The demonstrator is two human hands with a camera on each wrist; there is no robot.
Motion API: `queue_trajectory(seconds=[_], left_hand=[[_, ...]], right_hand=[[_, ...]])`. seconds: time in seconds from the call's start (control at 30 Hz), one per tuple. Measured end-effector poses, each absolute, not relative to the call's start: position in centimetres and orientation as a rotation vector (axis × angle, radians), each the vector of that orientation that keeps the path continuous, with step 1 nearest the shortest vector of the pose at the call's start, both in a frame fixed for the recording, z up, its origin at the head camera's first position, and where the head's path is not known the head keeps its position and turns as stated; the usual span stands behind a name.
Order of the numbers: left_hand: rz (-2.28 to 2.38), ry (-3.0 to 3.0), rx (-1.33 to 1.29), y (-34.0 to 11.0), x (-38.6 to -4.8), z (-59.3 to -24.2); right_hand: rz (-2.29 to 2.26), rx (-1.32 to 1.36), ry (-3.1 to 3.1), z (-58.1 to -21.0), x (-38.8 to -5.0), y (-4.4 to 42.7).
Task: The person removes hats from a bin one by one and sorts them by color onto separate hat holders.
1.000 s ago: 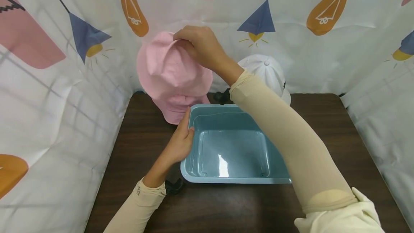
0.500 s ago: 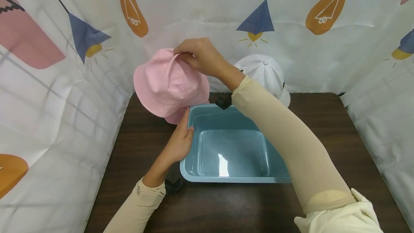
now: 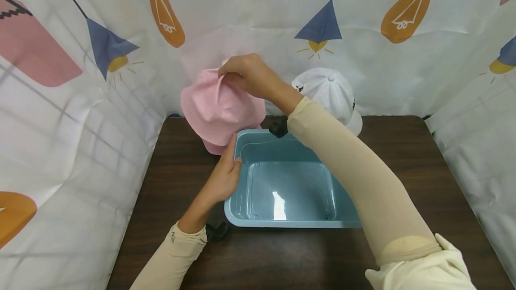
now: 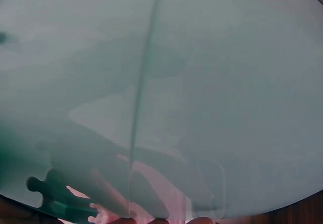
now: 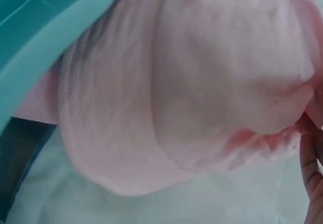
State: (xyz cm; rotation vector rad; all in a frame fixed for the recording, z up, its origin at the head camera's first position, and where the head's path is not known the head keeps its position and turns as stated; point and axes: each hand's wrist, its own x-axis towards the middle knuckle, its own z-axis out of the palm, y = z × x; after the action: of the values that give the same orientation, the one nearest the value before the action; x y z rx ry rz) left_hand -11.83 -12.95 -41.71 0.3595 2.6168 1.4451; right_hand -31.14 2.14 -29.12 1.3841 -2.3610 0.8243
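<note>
A pink bucket hat [image 3: 219, 108] hangs brim down at the back left, and my right hand [image 3: 255, 77] pinches the top of its crown. In the right wrist view, the fingers [image 5: 309, 156] hold bunched fabric of the hat's crown [image 5: 227, 57]. Beneath the hat, the stitched brim of a pink cap [image 3: 212, 148] shows; the rest of that cap is covered. My left hand [image 3: 223, 178] grips the left side of a light blue plastic tub [image 3: 290, 224], with the thumb over its rim. The left wrist view is filled mostly by the tub's wall [image 4: 227, 93].
A white cap [image 3: 326, 91] stands behind the tub at the back edge, partly hidden by my right arm. The dark wooden table [image 3: 403, 155] meets a patterned white cloth [image 3: 403, 75] at the back and sides.
My right hand has lowered the bucket hat, covering more of the pink cap; the hat swung left, then slightly back right. The left hand and tub have stayed in place.
</note>
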Motion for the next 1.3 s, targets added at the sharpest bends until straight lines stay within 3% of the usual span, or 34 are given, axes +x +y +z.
queue_trajectory(seconds=[0.37,0.7,0.87,1.03,1.3], left_hand=[[1.447,2.616,0.355,-13.0,-11.8,-41.6],[1.619,2.405,0.365,-15.0,-12.3,-39.9],[1.641,2.599,0.126,-17.3,-13.1,-38.3],[1.998,2.699,-0.254,-19.8,-16.1,-37.3],[2.130,2.497,-0.586,-22.2,-21.1,-38.2]], right_hand=[[0.926,1.310,-2.433,-30.7,-30.8,1.7],[1.200,0.969,-2.596,-31.1,-30.1,2.8],[1.378,0.421,-2.697,-30.9,-30.2,4.2],[1.500,-0.037,-2.957,-32.4,-29.8,5.1],[1.464,-0.148,-3.174,-37.3,-28.8,5.4]])
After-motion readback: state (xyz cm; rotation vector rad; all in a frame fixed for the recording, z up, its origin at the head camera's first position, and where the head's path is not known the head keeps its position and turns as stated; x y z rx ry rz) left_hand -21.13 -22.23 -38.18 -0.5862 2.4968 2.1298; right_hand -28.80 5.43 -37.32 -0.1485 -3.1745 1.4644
